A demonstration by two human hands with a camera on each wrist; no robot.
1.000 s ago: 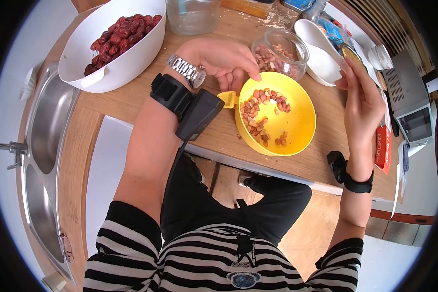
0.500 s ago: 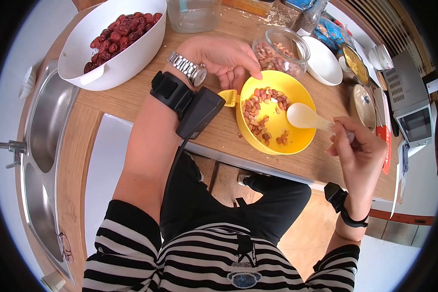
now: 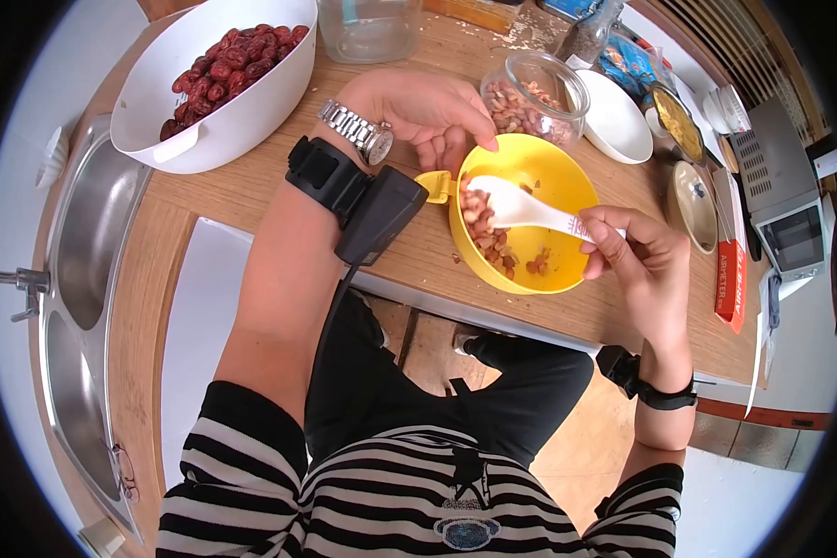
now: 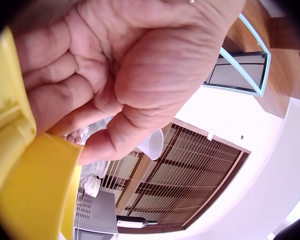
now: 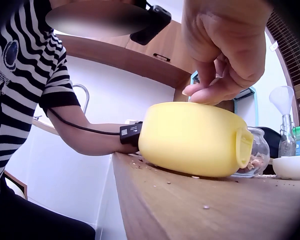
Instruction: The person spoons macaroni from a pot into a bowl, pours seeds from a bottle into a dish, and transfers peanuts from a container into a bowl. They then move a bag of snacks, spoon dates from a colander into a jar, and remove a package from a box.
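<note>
A yellow bowl with a side handle stands at the counter's front edge, with reddish peanuts along its left side. My left hand grips its far-left rim; in the left wrist view the thumb lies at the rim and the fingers curl against the outer wall. Pinched by its handle in my right hand is a white spoon, its head down among the peanuts. From the right wrist view, the bowl's wall hides the spoon, and the right fingertips hover close over the rim.
Behind the bowl is a glass jar of nuts, beside a white bowl. A white basket of red dates sits at the back left, near the sink. Dishes and a red box line the right.
My right hand has come in from the right with the spoon, which moved from above the white bowl into the yellow bowl and left to the peanuts. My left hand stays on the rim.
</note>
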